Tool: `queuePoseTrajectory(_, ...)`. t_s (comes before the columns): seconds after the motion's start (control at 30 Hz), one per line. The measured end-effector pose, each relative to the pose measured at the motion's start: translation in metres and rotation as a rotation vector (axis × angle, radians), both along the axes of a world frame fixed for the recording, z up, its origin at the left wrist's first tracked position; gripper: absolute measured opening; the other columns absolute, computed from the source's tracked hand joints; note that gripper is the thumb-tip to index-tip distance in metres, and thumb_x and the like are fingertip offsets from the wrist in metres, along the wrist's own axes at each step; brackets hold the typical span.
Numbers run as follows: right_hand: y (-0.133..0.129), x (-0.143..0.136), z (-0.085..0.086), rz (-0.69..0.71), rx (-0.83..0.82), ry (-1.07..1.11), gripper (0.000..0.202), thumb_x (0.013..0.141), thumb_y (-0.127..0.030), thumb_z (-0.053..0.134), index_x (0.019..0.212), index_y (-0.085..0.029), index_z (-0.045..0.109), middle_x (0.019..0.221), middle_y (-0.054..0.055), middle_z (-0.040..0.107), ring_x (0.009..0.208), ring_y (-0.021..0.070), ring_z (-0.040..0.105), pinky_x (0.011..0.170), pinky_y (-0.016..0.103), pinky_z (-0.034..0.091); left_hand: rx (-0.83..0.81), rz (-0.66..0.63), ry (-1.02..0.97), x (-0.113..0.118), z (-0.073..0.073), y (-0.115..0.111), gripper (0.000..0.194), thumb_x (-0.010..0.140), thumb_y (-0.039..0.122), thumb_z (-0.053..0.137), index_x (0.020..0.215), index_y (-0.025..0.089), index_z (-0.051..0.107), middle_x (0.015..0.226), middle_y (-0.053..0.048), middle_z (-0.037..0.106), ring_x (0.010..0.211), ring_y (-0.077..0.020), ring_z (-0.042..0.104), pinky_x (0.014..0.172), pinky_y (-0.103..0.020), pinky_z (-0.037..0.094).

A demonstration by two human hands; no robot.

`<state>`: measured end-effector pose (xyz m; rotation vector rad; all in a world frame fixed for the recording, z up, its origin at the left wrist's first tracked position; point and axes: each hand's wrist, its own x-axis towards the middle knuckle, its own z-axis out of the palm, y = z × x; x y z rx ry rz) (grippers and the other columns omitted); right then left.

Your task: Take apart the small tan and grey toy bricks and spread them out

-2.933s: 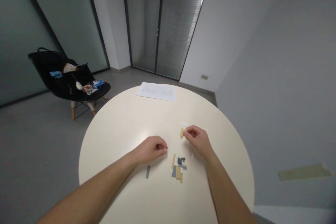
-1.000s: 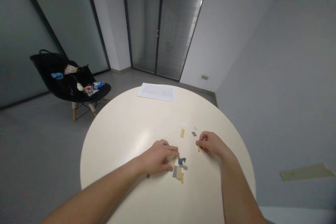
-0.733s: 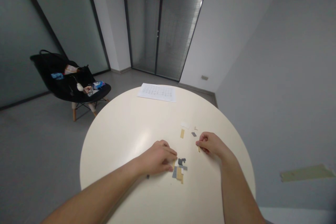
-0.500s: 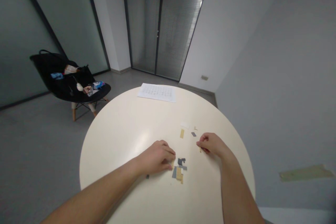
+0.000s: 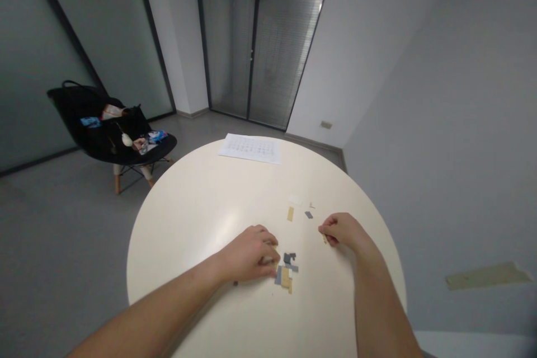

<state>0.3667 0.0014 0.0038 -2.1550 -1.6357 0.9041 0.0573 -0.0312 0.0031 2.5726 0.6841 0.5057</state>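
- The right hand is closed in a narrow pinch on a small tan piece, right of the middle of the tabletop, towards its right edge.
- The left hand is bent halfway, thumb apart from fingers, over a tan strip mostly hidden beneath it; I cannot tell whether it grips the strip.
- The pieces look thin, flat and very light, probably stiff plastic or card; they should slide easily on the smooth surface and could be hard to lift from flat.
- The small tan piece is best held by its long edges between thumb and fingertip, as a hard squeeze might snap or flick it.
- Just right of the left hand, nearer the near edge, a dark notched piece, a grey strip, a blue-grey piece and a tan block lie bunched; the notched one offers its straight side for a grip.
- Farther towards the far edge lie a tan rectangle and a grey tile, apart from each other.
- No container stands by the pieces; beyond the left edge, a black chair carries mixed items, too unclear to name.
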Motion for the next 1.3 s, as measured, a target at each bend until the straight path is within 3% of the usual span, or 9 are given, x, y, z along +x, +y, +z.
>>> queuePoseTrajectory(0.3, -0.002, 0.006, 0.002, -0.003, -0.061, 0.008, 0.029, 0.071, -0.035, 0.065, 0.051, -0.014, 0.062, 0.047, 0.006, 0.063, 0.043, 0.0104, 0.052, 0.051, 0.023, 0.039, 0.001, 0.048, 0.016, 0.001, -0.001, -0.002, 0.016, 0.076, 0.041, 0.073, 0.080, 0.026, 0.071, 0.096, -0.002, 0.064, 0.092, -0.0193, 0.056, 0.084, -0.032, 0.039)
queuePoseTrajectory(0.53, -0.003, 0.008, 0.005, 0.015, 0.010, -0.133, 0.032, 0.070, -0.035, 0.063, 0.044, -0.016, 0.060, 0.041, 0.004, 0.058, 0.044, 0.0116, 0.051, 0.050, 0.024, 0.036, -0.002, 0.071, 0.008, 0.003, -0.003, -0.003, 0.012, 0.077, 0.035, 0.073, 0.075, 0.024, 0.070, 0.092, -0.001, 0.064, 0.089, -0.0177, 0.055, 0.083, -0.030, 0.039)
queuePoseTrajectory(0.87, 0.000, 0.013, -0.003, -0.110, 0.057, -0.068, 0.011, 0.070, -0.026, 0.064, 0.066, -0.015, 0.068, 0.049, 0.004, 0.064, 0.047, 0.0119, 0.056, 0.051, 0.022, 0.039, -0.027, 0.056, -0.001, 0.002, -0.002, -0.002, 0.013, 0.077, 0.035, 0.073, 0.075, 0.023, 0.069, 0.092, -0.002, 0.064, 0.089, -0.0179, 0.055, 0.083, -0.031, 0.039)
queuePoseTrajectory(1.2, -0.002, 0.022, -0.006, -0.130, 0.096, -0.005, 0.014, 0.071, -0.026, 0.062, 0.067, -0.014, 0.068, 0.049, 0.004, 0.064, 0.047, 0.0125, 0.057, 0.050, 0.023, 0.040, -0.026, 0.055, -0.023, 0.003, -0.001, -0.002, 0.014, 0.077, 0.036, 0.073, 0.077, 0.022, 0.070, 0.092, -0.003, 0.064, 0.089, -0.0192, 0.056, 0.083, -0.031, 0.041)
queuePoseTrajectory(1.3, -0.004, 0.024, -0.004, -0.111, 0.111, -0.058, 0.017, 0.070, -0.027, 0.061, 0.060, -0.015, 0.066, 0.047, 0.004, 0.062, 0.048, 0.0130, 0.057, 0.051, 0.023, 0.039, -0.031, 0.057, -0.023, 0.003, -0.002, -0.002, 0.013, 0.076, 0.035, 0.073, 0.076, 0.022, 0.069, 0.091, -0.002, 0.065, 0.089, -0.0185, 0.056, 0.083, -0.031, 0.040)
